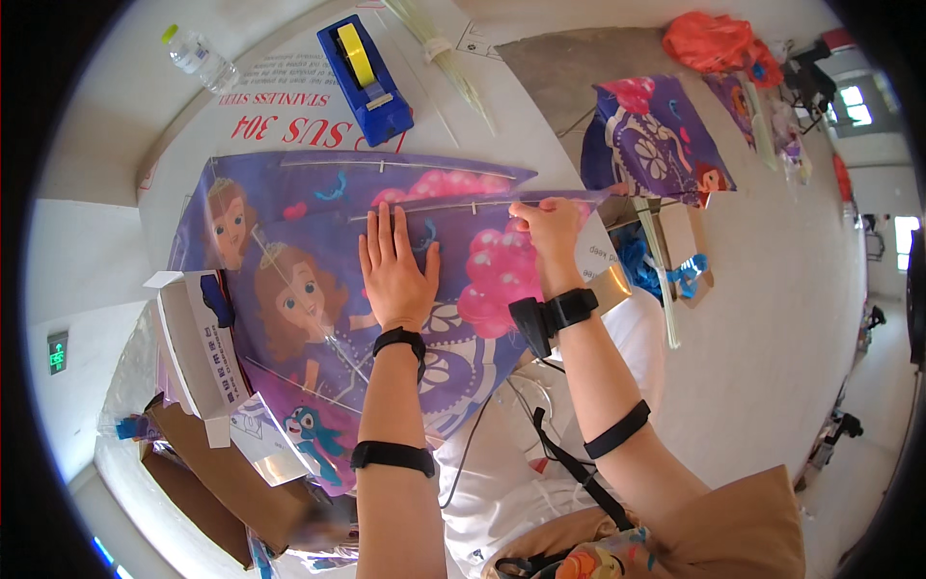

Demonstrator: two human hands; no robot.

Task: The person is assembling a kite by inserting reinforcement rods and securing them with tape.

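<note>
A purple kite [301, 289] printed with a red-haired figure and pink balloons lies spread on the table. Thin pale rods run along and across it, one of them the rod [442, 210] by its upper edge. My left hand [397, 275] rests flat on the kite, fingers stretched out, tips close to that rod. At the upper edge, right of the balloons, my right hand [552, 236] is closed in a pinch on the kite's edge. Whether the rod is also between those fingers is hidden. A similar kite [289, 183] lies beneath, showing above and to the left.
A blue tape dispenser [386, 116] with yellow tape stands beyond the kites, near a bundle of thin rods [446, 60]. A plastic bottle [201, 60] lies far left. An open white box [198, 338] sits at the left. Another printed kite [661, 135] hangs at the right.
</note>
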